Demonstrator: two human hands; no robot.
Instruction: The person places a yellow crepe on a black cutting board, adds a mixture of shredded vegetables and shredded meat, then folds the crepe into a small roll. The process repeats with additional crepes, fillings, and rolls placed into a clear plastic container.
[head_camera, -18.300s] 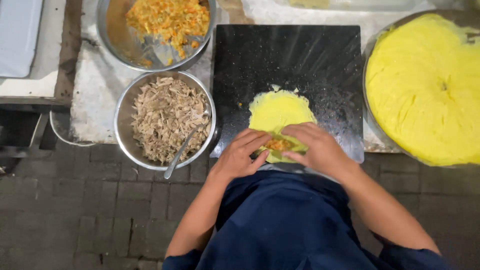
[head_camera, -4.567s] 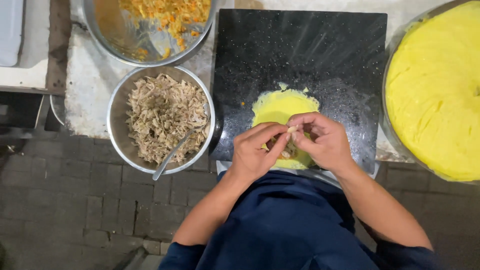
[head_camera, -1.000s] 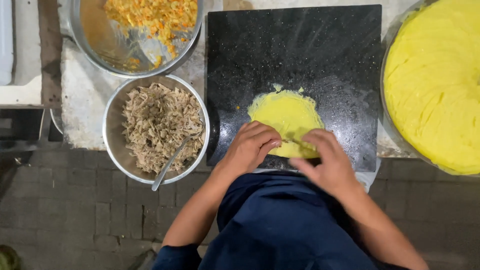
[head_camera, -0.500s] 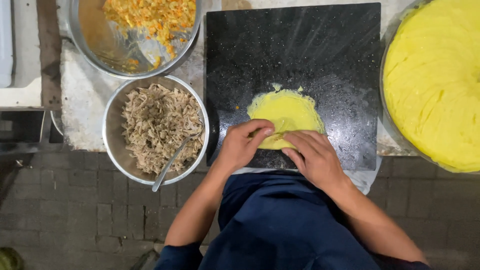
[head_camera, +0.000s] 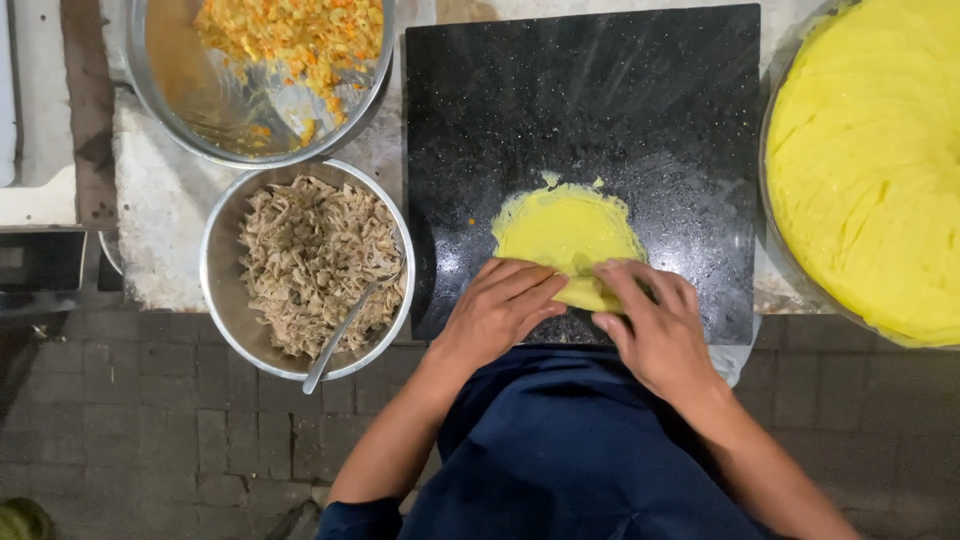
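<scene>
On the black stone slab (head_camera: 590, 120) — a big bowl of yellow dough (head_camera: 870, 160) to its right, bowls of shredded meat (head_camera: 310, 265) and orange filling (head_camera: 290, 40) to its left — lies our yellow dough round (head_camera: 560, 230) (near edge), where our left hand (head_camera: 500, 310) and right hand (head_camera: 650, 320) press flat, fingers together.

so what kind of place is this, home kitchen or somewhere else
Probably a food-prep station, perhaps outdoors or at a stall rather than a home kitchen: a black stone slab, a big bowl of yellow dough, metal bowls of shredded filling and chopped vegetables, over paving bricks.
</scene>
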